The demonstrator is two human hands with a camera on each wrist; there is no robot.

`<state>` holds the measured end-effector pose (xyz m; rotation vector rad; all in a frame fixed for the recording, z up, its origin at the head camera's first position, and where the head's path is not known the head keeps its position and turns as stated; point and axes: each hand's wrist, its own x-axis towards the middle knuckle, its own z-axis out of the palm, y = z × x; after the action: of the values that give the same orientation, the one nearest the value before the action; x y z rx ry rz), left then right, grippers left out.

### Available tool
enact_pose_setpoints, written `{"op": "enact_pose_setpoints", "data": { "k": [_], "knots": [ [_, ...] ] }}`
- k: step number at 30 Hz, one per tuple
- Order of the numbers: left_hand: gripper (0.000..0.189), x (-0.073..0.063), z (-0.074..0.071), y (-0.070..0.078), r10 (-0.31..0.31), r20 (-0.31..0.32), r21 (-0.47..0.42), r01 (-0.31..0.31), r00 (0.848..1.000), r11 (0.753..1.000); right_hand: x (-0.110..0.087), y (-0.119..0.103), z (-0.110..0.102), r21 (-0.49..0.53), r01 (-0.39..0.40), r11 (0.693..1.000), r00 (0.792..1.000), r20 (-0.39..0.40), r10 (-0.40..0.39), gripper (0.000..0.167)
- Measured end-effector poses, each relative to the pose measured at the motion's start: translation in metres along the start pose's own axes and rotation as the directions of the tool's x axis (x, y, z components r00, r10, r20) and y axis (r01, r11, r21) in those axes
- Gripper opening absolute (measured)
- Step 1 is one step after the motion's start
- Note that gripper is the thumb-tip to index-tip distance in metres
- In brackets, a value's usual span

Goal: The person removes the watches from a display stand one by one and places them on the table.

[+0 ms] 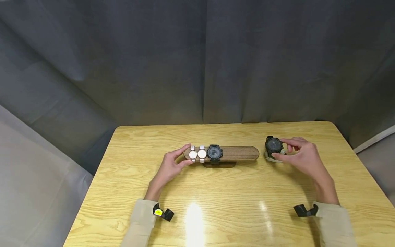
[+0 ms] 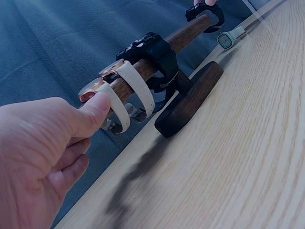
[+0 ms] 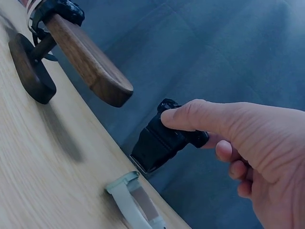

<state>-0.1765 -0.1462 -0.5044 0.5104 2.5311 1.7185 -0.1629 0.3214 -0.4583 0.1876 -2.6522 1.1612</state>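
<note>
A dark wooden watch stand [image 1: 237, 153] carries two watches with white straps, the outer white-strapped watch [image 1: 192, 154] and the inner white-strapped watch [image 1: 202, 154], and beside them a black watch [image 1: 214, 153]. My left hand [image 1: 170, 167] grips the stand's left end between thumb and fingers, the thumb against the outer white strap in the left wrist view. Off the stand's right end, my right hand [image 1: 303, 156] pinches a second black watch [image 3: 159, 138], held above the table. Below it a pale watch [image 3: 128, 195] lies on the table, partly covered in the head view.
The stand rests on a dark foot [image 2: 190, 100] on the light wooden table [image 1: 231, 206]. Dark grey curtains [image 1: 154, 68] hang right behind the table's back edge. Black straps with small mounts sit on both sleeves.
</note>
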Motion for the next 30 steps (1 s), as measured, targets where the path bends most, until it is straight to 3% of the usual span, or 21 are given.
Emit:
{"op": "enact_pose_setpoints", "data": {
  "k": [5,13,23,30],
  "knots": [
    [0.062,0.0,0.0,-0.001,0.005,-0.001,-0.011,-0.005,1.0,1.0,-0.001,0.0,-0.007,-0.035,-0.036,0.999,0.999,-0.005,0.036,0.043],
    [0.063,-0.002,-0.001,-0.001,0.016,-0.011,0.012,-0.016,1.0,1.0,0.001,0.005,-0.013,-0.081,-0.007,0.997,0.999,-0.032,0.004,0.043],
    [0.063,-0.007,-0.003,0.002,-0.007,-0.014,0.037,0.007,1.0,0.999,0.001,0.02,-0.03,-0.185,-0.081,0.979,0.997,-0.023,0.078,0.051],
    [0.063,0.0,0.001,0.004,0.029,-0.002,0.035,-0.029,1.0,0.999,-0.003,0.033,-0.047,-0.267,-0.089,0.96,0.996,-0.049,0.079,0.051]
  ]
}}
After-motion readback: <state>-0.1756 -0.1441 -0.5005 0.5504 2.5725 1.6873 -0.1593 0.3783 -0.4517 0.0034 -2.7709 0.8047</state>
